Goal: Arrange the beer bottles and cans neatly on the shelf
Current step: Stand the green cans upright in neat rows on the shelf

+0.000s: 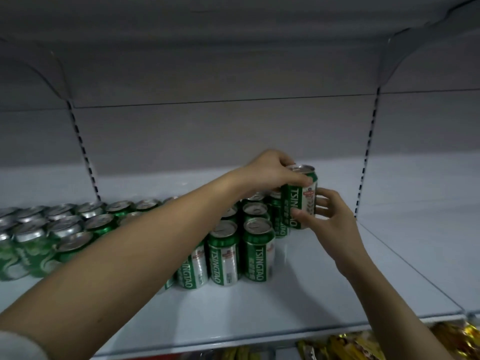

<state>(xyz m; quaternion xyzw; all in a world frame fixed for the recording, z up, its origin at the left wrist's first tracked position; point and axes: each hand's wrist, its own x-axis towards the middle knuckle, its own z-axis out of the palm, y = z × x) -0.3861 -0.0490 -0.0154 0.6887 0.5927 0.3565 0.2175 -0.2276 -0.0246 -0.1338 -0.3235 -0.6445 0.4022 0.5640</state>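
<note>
Centrally, right of mid-frame in the head view, both hands are on one green-and-silver Tsingtao can [302, 196], held upright at the right end of the can block. Left hand [270, 170] comes over from the lower left, fingers curled down over the can's top rim, thumb pressed on the upper front of the label. Right hand [326, 222] comes up from the lower right, thumb on the lower front of the label, fingers wrapped round the can's right side; both grips are closed on the can, not loose. Whether the can's base touches the shelf cannot be told; its lower edge sits just behind and right of the nearest cans. Tsingtao cans [228, 253] stand upright in rows at centre frame, labels reading vertically, the front row three or four wide, partly hidden by the left forearm. A second group of green cans [62, 227] fills the left of the frame, tops silver, packed touching. Surface: pale grey-white shelf [259, 315], dim lighting, grey back panel behind, slotted uprights [368, 152] at left and right, another shelf overhead. Bare shelf lies to the right of the held can and in front of the rows, up to the front lip. Below the lip, lower right of the frame, yellow and gold packets [363, 346], blurred.
</note>
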